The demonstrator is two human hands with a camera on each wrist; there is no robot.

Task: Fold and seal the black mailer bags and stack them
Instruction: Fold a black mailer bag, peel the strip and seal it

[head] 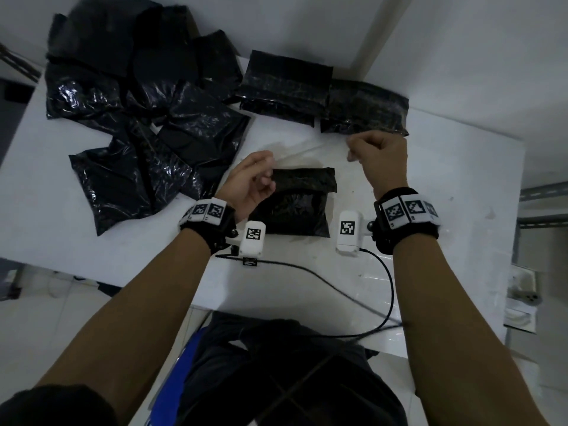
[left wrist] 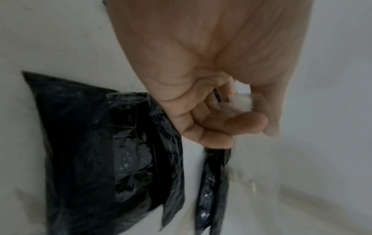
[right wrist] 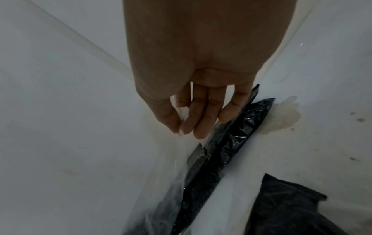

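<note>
- A clear adhesive liner strip is pinched at either end by the left hand and the right hand, fingers curled.
- The folded mailer bag lies on the worktop between the wrists.
- The strip is best drawn fully clear, then the flap pressed flat along its whole length.
- Finished bags are stacked behind.

A black cable trails across the white table beside a metal rack.

White table, stained, against white wall; pale tiled floor; grey metal shelving, possibly; dim light.
</note>
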